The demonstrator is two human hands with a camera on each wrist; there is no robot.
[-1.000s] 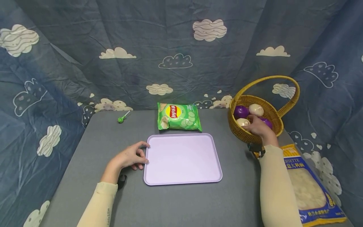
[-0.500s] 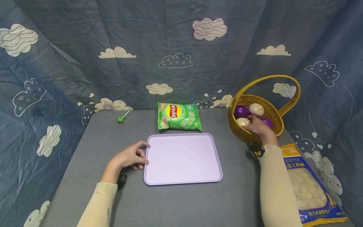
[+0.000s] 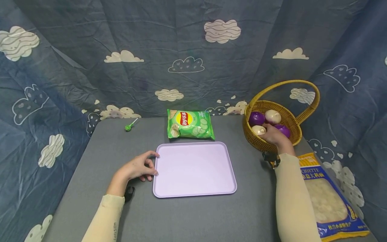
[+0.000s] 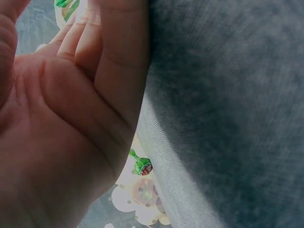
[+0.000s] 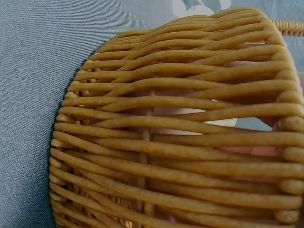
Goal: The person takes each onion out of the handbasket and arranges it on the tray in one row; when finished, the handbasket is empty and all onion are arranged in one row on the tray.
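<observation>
In the head view my left hand [image 3: 139, 167] rests at the left side of a pale purple tray [image 3: 195, 169], with thumb and index fingertips touching its rim. Its palm fills much of the left wrist view. My right hand [image 3: 275, 137] reaches over the front rim of a wicker basket [image 3: 257, 143] at the back right. Its thumb and fingers are round the right side of a glossy white ball-shaped thing [image 3: 258, 130]. Another white ball [image 3: 272, 117] and two purple balls [image 3: 257, 118] lie beside it. The basket's woven wall [image 5: 156, 128] hides most of this hand in the right wrist view.
A green bag of potato chips [image 3: 191, 124] lies behind the tray. A green lollipop [image 3: 128, 127] is at the back left. At the right edge, a blue and yellow pasta bag [image 3: 328, 198] lies under the right forearm's side. The basket's tall handle [image 3: 287, 82] arches over it.
Almost nothing differs: the right hand shifts very slightly at the white ball, and the left hand stays at the tray's rim.
</observation>
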